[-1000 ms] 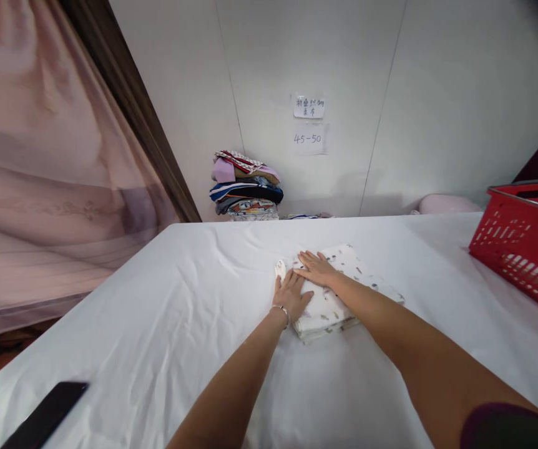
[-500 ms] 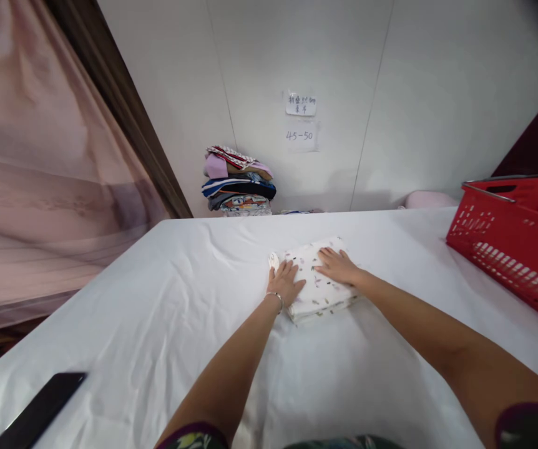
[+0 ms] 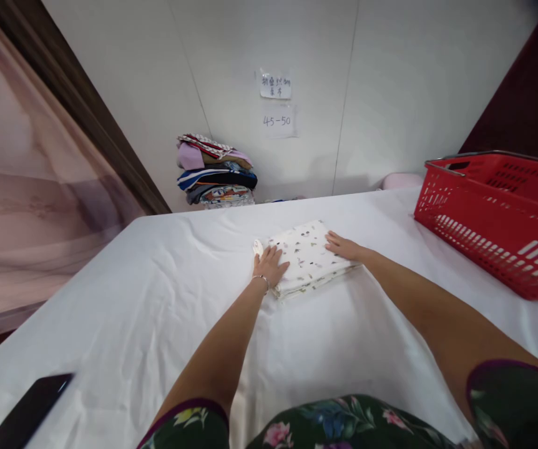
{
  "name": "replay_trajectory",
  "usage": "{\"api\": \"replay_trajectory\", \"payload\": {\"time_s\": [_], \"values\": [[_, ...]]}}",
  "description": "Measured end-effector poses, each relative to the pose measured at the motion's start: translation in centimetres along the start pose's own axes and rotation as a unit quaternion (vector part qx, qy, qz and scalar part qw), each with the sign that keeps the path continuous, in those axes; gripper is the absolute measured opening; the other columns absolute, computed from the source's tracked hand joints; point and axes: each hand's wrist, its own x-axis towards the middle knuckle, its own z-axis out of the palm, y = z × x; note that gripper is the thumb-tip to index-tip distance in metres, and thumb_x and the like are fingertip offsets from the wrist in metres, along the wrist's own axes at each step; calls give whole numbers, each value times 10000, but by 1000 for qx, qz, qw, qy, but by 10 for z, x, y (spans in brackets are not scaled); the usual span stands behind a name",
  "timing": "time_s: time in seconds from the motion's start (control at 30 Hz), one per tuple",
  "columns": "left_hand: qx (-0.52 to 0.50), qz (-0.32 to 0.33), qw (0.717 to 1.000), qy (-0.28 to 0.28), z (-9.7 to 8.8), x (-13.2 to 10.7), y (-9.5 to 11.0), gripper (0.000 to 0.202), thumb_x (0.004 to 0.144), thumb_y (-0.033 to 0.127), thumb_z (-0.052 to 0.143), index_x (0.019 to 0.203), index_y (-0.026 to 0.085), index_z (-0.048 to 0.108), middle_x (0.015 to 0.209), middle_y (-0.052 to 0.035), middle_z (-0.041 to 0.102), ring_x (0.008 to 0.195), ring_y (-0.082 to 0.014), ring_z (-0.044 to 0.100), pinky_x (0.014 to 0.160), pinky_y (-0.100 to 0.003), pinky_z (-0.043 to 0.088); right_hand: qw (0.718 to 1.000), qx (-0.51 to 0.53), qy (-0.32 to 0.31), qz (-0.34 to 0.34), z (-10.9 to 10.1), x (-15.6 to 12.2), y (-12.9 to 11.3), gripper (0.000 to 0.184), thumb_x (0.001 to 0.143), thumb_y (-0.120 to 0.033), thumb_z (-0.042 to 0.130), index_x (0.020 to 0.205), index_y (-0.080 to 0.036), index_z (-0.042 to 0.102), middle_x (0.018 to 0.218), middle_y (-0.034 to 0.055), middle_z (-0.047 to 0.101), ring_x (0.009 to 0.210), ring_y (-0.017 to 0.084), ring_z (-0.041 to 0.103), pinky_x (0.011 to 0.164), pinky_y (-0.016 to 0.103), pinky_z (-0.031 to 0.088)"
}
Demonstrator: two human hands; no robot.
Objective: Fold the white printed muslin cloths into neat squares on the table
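Observation:
A folded white cloth [image 3: 309,252] with small printed motifs lies flat on the white-covered table [image 3: 180,299]. Its layered edge shows along the near side. My left hand [image 3: 269,267] rests on the cloth's left end with the fingers spread, and a bracelet circles that wrist. Beside those fingertips, a small pale piece [image 3: 258,247] sticks out at the cloth's far left corner. On the opposite end, my right hand [image 3: 344,246] lies flat with fingers stretched over the right edge. Neither hand grips anything.
A red plastic basket [image 3: 489,218] stands on the table at right. A dark phone-like slab [image 3: 28,411] lies near left. Beyond the far edge, folded fabrics [image 3: 217,171] are stacked against the wall, below paper signs [image 3: 277,103]. A pink curtain [image 3: 39,206] hangs at left.
My right hand has slid from the cloth's top toward its right edge, uncovering more of the print. My left hand stays on the left end. The whole view has shifted to the right.

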Motion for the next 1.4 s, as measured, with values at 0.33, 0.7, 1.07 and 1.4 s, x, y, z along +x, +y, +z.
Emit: {"api": "replay_trajectory", "payload": {"time_s": [0.33, 0.7, 1.07, 1.4], "values": [[-9, -7, 1000, -8, -4, 1, 1, 578, 863, 534, 285, 1373, 262, 301, 1501, -5, 159, 1380, -196, 76, 1092, -498, 94, 977, 176, 75, 92, -21, -35, 32, 456, 802, -509, 477, 992, -134, 654, 1038, 104, 663, 889, 196, 610, 774, 294, 481], [-3, 74, 997, 13, -18, -35, 42, 623, 840, 619, 310, 1353, 268, 348, 1467, -31, 269, 1361, -233, 176, 1098, -493, 109, 965, 228, 55, 117, -24, -35, 33, 406, 721, -530, 592, 747, -131, 662, 646, 55, 649, 530, 137, 539, 519, 253, 456], [-32, 106, 993, 26, 0, -47, 50, 376, 888, 369, 399, 1238, 274, 496, 1373, 13, 436, 1285, -184, 353, 1075, -380, 261, 973, 216, 72, -46, -13, -81, 40, 565, 645, -259, 664, 1199, -196, 569, 1212, 27, 582, 1098, 240, 520, 939, 349, 414], [-50, 101, 993, 17, -3, -49, 51, 376, 902, 387, 346, 1227, 289, 507, 1374, 30, 433, 1287, -172, 354, 1084, -374, 256, 958, 270, 92, 20, -13, -72, 42, 416, 680, -191, 591, 1091, -154, 648, 917, 34, 686, 780, 159, 611, 717, 257, 498]]}}
